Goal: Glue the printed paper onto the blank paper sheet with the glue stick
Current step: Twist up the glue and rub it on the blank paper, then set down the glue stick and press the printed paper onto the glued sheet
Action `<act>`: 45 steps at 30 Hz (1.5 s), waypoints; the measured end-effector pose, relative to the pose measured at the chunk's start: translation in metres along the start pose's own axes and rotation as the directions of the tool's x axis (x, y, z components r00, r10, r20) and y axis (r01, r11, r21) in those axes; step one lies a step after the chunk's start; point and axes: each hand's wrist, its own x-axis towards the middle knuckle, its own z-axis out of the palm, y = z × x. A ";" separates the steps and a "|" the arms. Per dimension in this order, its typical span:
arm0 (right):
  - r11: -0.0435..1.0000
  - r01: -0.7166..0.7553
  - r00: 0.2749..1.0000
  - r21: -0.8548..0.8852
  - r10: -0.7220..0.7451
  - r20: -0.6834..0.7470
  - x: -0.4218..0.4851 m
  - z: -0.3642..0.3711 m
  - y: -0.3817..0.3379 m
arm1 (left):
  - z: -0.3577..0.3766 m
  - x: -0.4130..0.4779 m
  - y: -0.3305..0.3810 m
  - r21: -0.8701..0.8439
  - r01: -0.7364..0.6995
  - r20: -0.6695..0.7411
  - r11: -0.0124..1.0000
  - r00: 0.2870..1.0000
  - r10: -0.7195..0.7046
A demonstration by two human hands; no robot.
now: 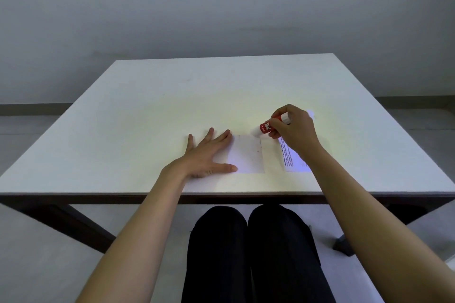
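A blank white sheet (pixel 247 154) lies flat near the table's front edge. My left hand (pixel 209 155) rests flat beside it, fingers spread, with the fingertips and thumb touching its left edge. My right hand (pixel 294 128) grips a red glue stick (pixel 267 126) with white lettering, tilted so that its white tip points down-left at the sheet's far right corner. The printed paper (pixel 290 158) lies to the right of the blank sheet, partly hidden under my right wrist; lines of text show along its left side.
The white table (pixel 172 96) has dark legs and stands against a pale wall. A small white object, perhaps the glue cap (pixel 310 113), lies just beyond my right hand. My dark-trousered legs are below the front edge.
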 end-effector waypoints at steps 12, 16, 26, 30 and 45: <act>0.242 -0.399 0.912 0.884 0.204 0.356 -0.047 0.031 -0.013 | -0.008 0.003 0.043 -0.476 -0.233 -0.534 0.848 0.843 -0.068; 0.405 -0.328 0.937 0.853 0.252 0.241 -0.042 0.036 -0.009 | 0.002 0.005 0.028 -0.473 -0.083 -0.443 0.877 0.883 -0.155; 0.547 -0.210 0.964 0.811 0.255 0.078 -0.040 0.009 -0.002 | 0.045 -0.069 0.019 0.011 0.004 -0.461 1.000 0.887 0.002; 0.538 -0.202 0.967 0.818 0.243 0.079 -0.039 0.010 -0.007 | 0.045 -0.064 0.019 0.136 0.058 -0.376 0.989 0.927 -0.002; 0.511 -0.274 0.940 0.815 0.323 0.113 -0.041 0.007 0.004 | 0.018 0.004 0.020 0.141 0.040 -0.288 0.989 0.958 0.002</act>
